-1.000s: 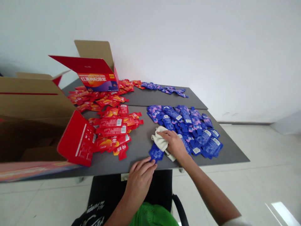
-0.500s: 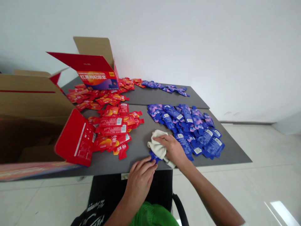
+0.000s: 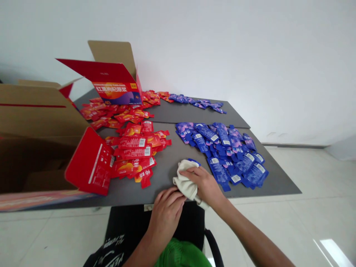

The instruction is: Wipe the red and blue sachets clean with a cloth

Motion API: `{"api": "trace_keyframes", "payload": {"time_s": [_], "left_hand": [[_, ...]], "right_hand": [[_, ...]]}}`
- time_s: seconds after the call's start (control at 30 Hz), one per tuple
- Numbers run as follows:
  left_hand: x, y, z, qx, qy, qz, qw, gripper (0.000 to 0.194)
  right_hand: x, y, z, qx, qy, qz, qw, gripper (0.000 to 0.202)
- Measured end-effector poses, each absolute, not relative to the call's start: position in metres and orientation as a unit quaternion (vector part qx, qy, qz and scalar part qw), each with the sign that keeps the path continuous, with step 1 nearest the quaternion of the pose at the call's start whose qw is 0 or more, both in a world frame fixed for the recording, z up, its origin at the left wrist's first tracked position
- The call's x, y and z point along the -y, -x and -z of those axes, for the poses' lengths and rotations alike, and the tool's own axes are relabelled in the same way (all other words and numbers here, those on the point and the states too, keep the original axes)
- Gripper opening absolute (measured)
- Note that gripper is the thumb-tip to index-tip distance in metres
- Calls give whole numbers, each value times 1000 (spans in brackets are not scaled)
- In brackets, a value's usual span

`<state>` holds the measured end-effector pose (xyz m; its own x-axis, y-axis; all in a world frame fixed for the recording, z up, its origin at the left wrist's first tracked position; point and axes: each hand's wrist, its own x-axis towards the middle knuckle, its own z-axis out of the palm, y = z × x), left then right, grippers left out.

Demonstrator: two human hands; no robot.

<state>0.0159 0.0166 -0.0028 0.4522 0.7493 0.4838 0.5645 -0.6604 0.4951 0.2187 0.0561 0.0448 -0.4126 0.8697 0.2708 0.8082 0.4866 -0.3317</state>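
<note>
My right hand presses a crumpled beige cloth down on a blue sachet, of which only the far tip shows beyond the cloth. My left hand rests at the near edge of the grey table, fingers flat and touching the cloth's near side; the sachet's near end is hidden there. A pile of blue sachets lies just right of the cloth. A pile of red sachets lies to its left.
A large open carton with a red flap stands at the left. A smaller open red box sits at the back with more red sachets and blue sachets. White wall behind, tiled floor to the right.
My right hand slid the cloth toward me along the blue sachet, covering most of it. My left hand stayed at the table edge.
</note>
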Motion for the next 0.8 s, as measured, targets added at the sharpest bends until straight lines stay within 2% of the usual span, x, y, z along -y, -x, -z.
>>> {"api": "trace_keyframes", "payload": {"time_s": [0.17,0.3,0.5,0.63,0.8], "left_hand": [[-17,-16,3,-382,-844,-353,131,30],[-17,-17,4,-385,-841,-358,131,30],[-16,-17,2,-401,-839,-346,125,26],[-17,-17,1,-389,-842,-349,136,31],[-17,-16,2,-388,-842,-352,128,34]], "right_hand": [[-107,-245,-56,810,552,-3,199,50],[-92,-236,-73,805,545,15,233,49],[-44,-209,-55,851,482,-76,193,47],[-76,-227,-45,826,524,-51,204,49],[-108,-245,-65,803,558,10,209,48]]}}
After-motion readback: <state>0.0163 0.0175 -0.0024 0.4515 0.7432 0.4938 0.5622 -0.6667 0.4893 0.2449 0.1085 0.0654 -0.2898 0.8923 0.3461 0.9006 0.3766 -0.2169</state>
